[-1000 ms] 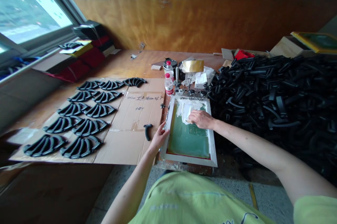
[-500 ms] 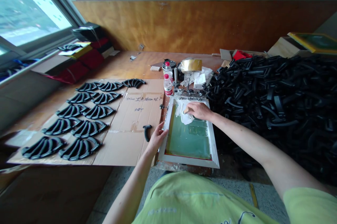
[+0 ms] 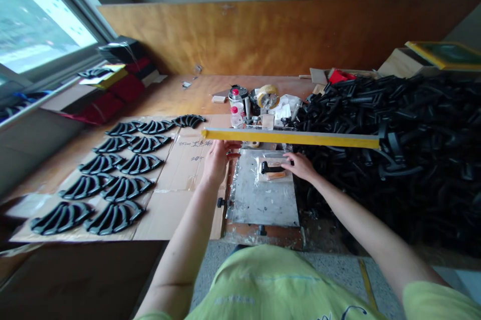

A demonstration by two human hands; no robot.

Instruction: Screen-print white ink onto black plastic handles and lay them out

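Observation:
In front of me a grey metal plate [image 3: 259,205] under clear film carries a small pad, where a black curved handle [image 3: 271,167] lies on its side. My right hand [image 3: 302,167] pinches the handle's right end between its fingertips. The framed screen [image 3: 289,137] is tilted up, so only its yellow edge shows, and its mesh is out of sight. My left hand [image 3: 217,158] is just below the left part of that edge. Its fingers are apart and point to the right, with nothing seen in them.
Fan-shaped groups of black handles [image 3: 126,187] lie in rows on a cardboard sheet [image 3: 176,170] at left. A big heap of black handles [image 3: 349,185] fills the right side. Bottles with red caps [image 3: 236,109] and a tape roll [image 3: 267,95] stand behind the plate.
The screen has swung up from lying flat, uncovering the plate and handle. My right hand has left the white-smeared mesh for the handle. My left hand has moved forward from the frame's side.

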